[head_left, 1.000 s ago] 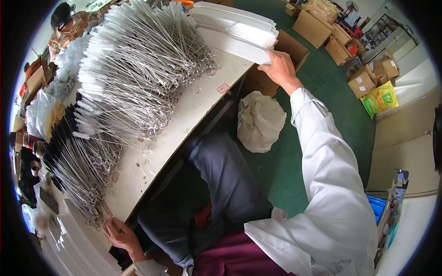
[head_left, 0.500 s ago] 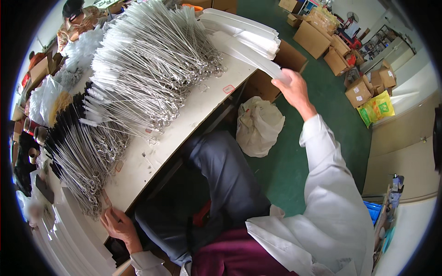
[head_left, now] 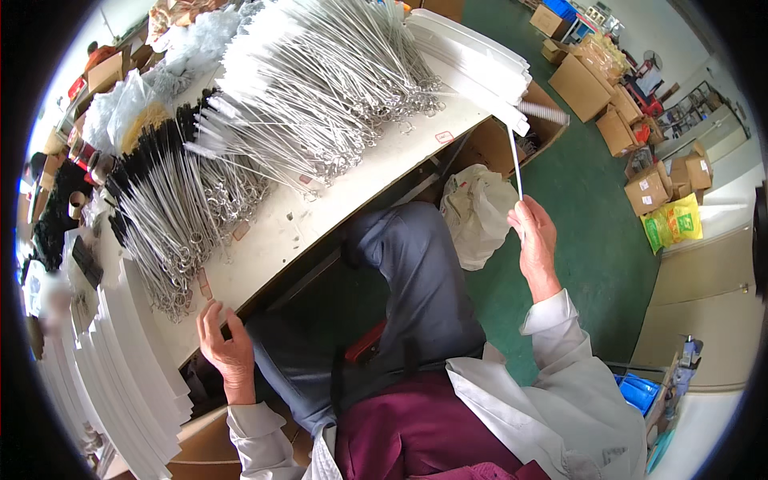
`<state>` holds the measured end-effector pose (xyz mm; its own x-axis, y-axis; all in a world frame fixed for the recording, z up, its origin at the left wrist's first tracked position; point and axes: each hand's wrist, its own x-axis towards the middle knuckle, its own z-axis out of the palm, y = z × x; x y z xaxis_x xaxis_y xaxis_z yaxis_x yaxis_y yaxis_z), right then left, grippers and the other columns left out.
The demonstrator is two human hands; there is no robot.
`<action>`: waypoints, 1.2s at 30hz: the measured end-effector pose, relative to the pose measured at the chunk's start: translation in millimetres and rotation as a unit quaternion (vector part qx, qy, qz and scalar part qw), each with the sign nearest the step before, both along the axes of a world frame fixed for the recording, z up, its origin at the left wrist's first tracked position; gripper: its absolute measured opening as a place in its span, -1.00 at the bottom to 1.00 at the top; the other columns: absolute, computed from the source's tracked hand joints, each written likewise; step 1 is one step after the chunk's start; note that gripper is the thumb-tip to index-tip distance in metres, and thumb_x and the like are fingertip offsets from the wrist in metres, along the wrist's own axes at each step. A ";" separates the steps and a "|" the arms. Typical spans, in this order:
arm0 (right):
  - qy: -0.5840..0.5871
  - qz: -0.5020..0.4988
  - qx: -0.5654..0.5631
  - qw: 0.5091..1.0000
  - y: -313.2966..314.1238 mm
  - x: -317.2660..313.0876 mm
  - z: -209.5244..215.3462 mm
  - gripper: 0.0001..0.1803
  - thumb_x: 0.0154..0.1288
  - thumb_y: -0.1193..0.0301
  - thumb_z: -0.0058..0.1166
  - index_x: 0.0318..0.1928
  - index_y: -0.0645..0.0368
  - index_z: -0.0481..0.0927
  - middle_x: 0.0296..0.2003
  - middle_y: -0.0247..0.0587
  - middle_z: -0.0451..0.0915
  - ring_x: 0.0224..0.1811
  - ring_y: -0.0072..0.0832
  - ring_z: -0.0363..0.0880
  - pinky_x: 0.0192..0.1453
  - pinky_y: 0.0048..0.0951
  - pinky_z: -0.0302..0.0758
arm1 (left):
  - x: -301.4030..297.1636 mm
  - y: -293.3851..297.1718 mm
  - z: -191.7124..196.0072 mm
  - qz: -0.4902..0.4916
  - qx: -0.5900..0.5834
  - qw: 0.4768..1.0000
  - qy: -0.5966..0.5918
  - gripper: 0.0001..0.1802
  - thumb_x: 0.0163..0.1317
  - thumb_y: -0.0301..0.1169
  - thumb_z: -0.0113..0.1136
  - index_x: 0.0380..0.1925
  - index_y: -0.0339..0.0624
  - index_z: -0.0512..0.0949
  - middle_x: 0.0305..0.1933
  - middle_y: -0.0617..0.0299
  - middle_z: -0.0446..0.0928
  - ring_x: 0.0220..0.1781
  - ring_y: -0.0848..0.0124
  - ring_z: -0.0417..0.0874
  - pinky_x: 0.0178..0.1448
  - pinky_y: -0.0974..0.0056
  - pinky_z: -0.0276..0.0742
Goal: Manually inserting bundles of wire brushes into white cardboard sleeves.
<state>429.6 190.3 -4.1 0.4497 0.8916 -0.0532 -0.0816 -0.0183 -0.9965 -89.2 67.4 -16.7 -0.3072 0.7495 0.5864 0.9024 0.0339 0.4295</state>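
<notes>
My right hand [head_left: 534,240] is closed around the lower end of a thin white strip [head_left: 514,160]. The strip stands nearly upright in the picture, its top close to a stack of long white folded pieces [head_left: 480,68] at the table's far right corner. By the near left table edge my left hand [head_left: 226,346] has its fingers apart and slightly bent, and I see nothing in it. Closest to it lies a heap of black-bristled wire brushes [head_left: 164,240] with looped ends. A larger pile of white-bristled wire brushes [head_left: 320,88] covers the table's far side.
The white table [head_left: 276,240] runs diagonally before my knees. More long white pieces [head_left: 120,360] are stacked at the left. Beyond the table's right end stand an open carton [head_left: 488,144] and a white sack [head_left: 478,212]. Several cartons [head_left: 588,84] and a yellow-green bag [head_left: 674,222] line the green floor.
My right hand has come down, and the strip in it, which looked broad before, now shows narrow. My left hand has lifted off the table edge and its fingers have spread. The view has shifted.
</notes>
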 end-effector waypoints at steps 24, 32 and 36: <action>-0.415 0.487 0.278 0.716 -77.9 -185.4 64.8 -0.22 0.15 0.19 0.45 0.31 0.30 0.46 0.14 0.09 0.47 0.10 -0.02 0.61 0.16 -0.17 0.60 | 98.8 -21.8 128.9 -0.298 -0.082 0.945 0.107 -0.36 0.01 -0.32 0.51 0.11 -0.32 0.57 0.24 -0.18 0.53 0.24 -0.16 0.57 0.40 -0.21 0.42; -0.375 0.551 0.304 0.681 -80.0 -200.1 49.2 -0.31 0.06 0.32 0.47 0.18 0.38 0.53 0.09 0.03 0.48 0.12 -0.08 0.57 0.23 -0.18 0.56 | 88.2 -33.5 107.5 -0.356 -0.254 0.899 0.015 -0.16 -0.09 -0.31 0.61 0.19 -0.46 0.44 0.02 -0.16 0.59 0.02 -0.08 0.61 0.20 -0.04 0.50; -0.375 0.567 0.318 0.661 -73.1 -206.0 37.0 -0.27 0.02 0.32 0.49 0.20 0.38 0.53 0.13 0.02 0.48 0.16 -0.09 0.55 0.29 -0.17 0.52 | 97.2 -34.0 89.4 -0.345 -0.252 0.903 0.051 -0.11 -0.16 -0.39 0.60 0.23 -0.42 0.42 0.04 -0.13 0.58 0.03 -0.02 0.64 0.18 0.00 0.56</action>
<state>223.6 117.2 32.9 -0.8388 0.4135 0.3542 0.1463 0.7977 -0.5850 8.0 33.4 72.6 0.3700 0.9216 0.1170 0.8174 -0.3828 0.4305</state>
